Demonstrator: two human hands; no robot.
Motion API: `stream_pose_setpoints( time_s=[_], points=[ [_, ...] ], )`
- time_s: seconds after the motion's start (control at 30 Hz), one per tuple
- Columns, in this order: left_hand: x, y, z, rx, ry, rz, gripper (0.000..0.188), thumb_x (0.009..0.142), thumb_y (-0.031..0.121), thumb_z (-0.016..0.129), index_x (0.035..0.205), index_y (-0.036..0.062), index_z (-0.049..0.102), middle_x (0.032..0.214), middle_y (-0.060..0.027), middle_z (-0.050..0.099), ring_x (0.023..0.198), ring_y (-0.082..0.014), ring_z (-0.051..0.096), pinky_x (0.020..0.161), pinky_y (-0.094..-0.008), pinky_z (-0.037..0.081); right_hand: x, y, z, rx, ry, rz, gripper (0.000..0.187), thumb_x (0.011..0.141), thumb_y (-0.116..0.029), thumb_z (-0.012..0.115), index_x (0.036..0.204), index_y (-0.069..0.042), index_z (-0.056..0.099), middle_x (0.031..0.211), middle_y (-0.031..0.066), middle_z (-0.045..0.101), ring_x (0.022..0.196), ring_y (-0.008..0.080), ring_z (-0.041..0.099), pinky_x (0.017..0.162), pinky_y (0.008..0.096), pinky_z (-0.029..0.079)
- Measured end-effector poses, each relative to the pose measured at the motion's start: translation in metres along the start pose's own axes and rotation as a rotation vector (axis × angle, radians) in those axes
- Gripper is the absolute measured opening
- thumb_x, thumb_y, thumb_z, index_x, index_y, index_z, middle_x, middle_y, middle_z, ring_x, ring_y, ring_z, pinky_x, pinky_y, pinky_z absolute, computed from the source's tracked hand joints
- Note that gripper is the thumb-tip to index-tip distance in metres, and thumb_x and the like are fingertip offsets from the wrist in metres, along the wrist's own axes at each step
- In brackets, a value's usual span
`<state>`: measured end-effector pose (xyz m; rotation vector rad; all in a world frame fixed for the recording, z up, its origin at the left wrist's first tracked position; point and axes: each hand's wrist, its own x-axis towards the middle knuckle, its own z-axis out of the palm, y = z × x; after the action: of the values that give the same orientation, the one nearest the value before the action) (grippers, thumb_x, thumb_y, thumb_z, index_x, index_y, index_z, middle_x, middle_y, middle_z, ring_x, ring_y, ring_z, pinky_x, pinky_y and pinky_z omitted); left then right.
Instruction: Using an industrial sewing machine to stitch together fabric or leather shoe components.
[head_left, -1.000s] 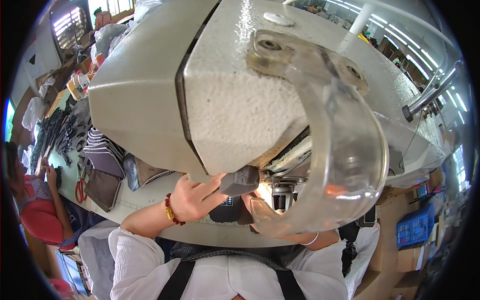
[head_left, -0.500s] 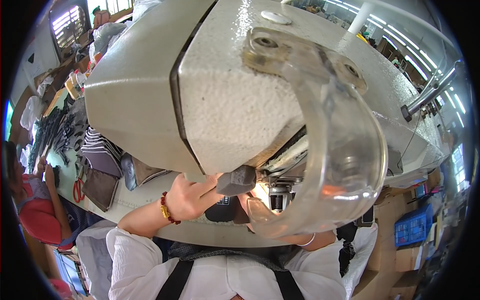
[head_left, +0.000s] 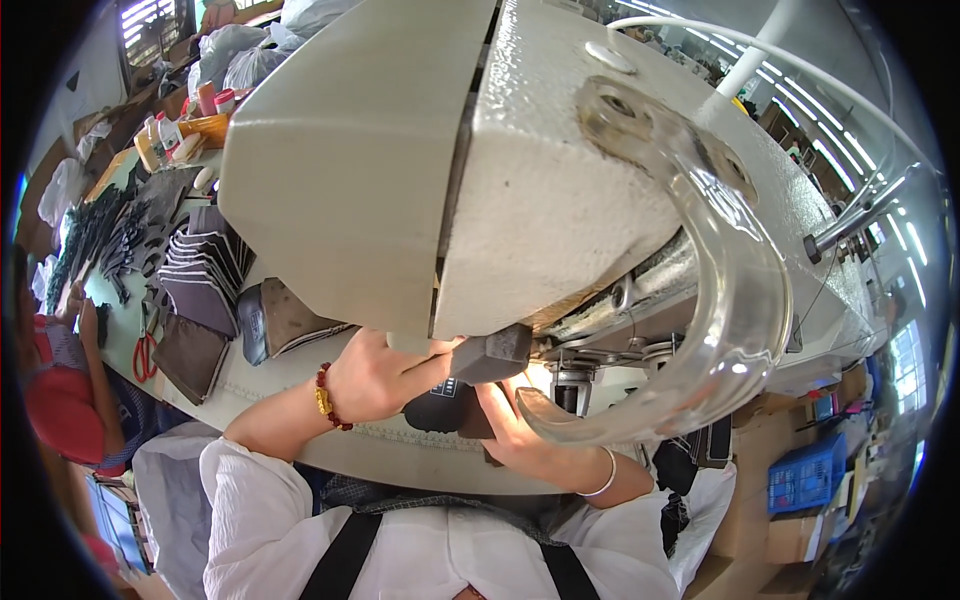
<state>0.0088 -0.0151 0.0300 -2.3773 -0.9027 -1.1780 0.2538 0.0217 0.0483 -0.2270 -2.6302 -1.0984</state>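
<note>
Brown cloth [head_left: 474, 420], one patch in view, lies under the fingers of the right hand [head_left: 520, 438], with one black piece [head_left: 430, 408] bearing a pale print just to its left, between the two hands. Whether the two are joined is unclear. The right hand's fingers are stretched forward over the brown cloth; I cannot tell if they pinch it. Its wrist wears one white bangle [head_left: 605, 475].

The left hand [head_left: 372, 382] has bent fingers whose tips pass behind one grey block [head_left: 495, 352] and the machine [head_left: 340, 170], so its grip cannot be told. One red bead bracelet [head_left: 323, 398] circles that wrist.

Directly beyond both hands stands the one machine, and one clear guard [head_left: 735, 300], fixed by two screws, curves down just right of the right hand's fingers. Under both hands is one pale table [head_left: 420, 468].

Left of the left hand lie one stack of white-edged pieces [head_left: 205, 270], one dark brown pile [head_left: 190, 360] nearer than it, and one pair of red-handled scissors [head_left: 145, 358]. Farther left sits one co-worker [head_left: 65, 410] in red. Well right of the right hand is one blue basket [head_left: 808, 472].
</note>
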Motion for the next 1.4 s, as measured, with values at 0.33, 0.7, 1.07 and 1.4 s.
stream_pose_setpoints(
  time_s=[0.33,0.7,1.07,1.4],
  points=[
    [-0.004,0.002,0.002,0.026,-0.009,-0.014,0.031,0.067,0.006,0.075,0.097,0.0006,0.075,0.112,-0.0125,0.074,0.095,-0.0302,0.072,0.074,-0.0410,0.059,-0.005,-0.004,-0.010,0.269,-0.004,0.145,0.042,0.071,-0.005,0.076,0.111,0.007,0.077,0.118,0.0150,0.075,0.111,0.0273,0.070,0.100,0.0362,0.058],
    [-0.023,-0.012,0.007,-0.266,-0.025,-0.187,0.050,0.060,0.002,0.080,0.109,0.0027,0.079,0.114,-0.0135,0.076,0.104,-0.0345,0.072,0.088,-0.0444,0.057,-0.018,-0.005,0.020,0.245,0.140,0.000,0.042,0.084,-0.014,0.071,0.121,0.007,0.072,0.120,0.0126,0.073,0.120,0.0276,0.070,0.106,0.0418,0.057],
    [-0.017,-0.018,-0.009,-0.233,-0.190,-0.091,0.042,0.060,0.008,0.084,0.102,0.0071,0.079,0.113,-0.0108,0.077,0.093,-0.0301,0.072,0.079,-0.0415,0.057,-0.013,0.002,0.010,0.156,0.420,0.031,0.015,0.086,-0.006,0.065,0.097,-0.007,0.075,0.108,-0.0042,0.070,0.112,0.0112,0.070,0.099,0.0266,0.059],
    [-0.012,-0.020,0.007,0.102,0.000,0.266,0.030,0.066,0.018,0.073,0.095,0.0098,0.078,0.098,-0.0076,0.074,0.082,-0.0223,0.072,0.065,-0.0331,0.058,-0.008,-0.013,0.014,0.519,0.538,0.169,0.022,0.078,0.004,0.078,0.098,0.006,0.070,0.099,0.0193,0.071,0.082,0.0310,0.071,0.074,0.0403,0.065]
  ],
)
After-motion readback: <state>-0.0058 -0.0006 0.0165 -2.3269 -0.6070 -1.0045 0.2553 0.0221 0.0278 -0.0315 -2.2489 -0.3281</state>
